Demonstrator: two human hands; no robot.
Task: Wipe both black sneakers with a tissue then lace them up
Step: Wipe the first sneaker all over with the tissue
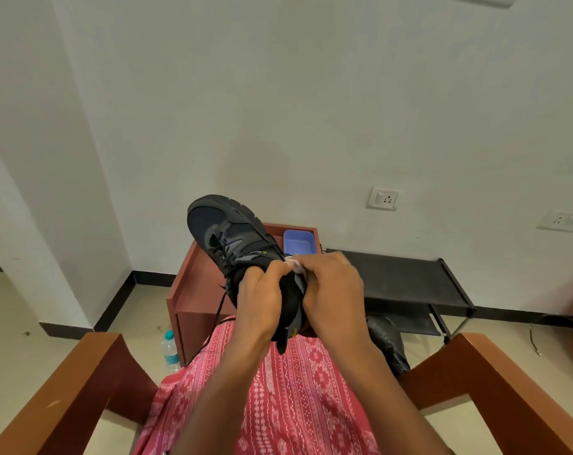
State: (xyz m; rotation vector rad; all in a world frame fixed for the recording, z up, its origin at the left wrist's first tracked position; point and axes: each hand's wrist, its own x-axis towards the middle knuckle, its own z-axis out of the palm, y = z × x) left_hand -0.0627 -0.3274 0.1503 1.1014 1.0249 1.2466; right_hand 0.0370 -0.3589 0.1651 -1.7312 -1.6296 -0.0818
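Note:
A black sneaker with grey panels is held up over my lap, toe pointing away and up to the left. My left hand grips it around the ankle opening. My right hand presses a crumpled white tissue against the sneaker's right side near the collar. A loose black lace hangs from the shoe toward my lap. A second dark shoe-like object lies on the floor to the right; I cannot tell exactly what it is.
A small red-brown table stands ahead with a blue plastic tray on it. A black low rack sits along the wall to the right. A water bottle stands on the floor. Wooden chair arms flank my lap.

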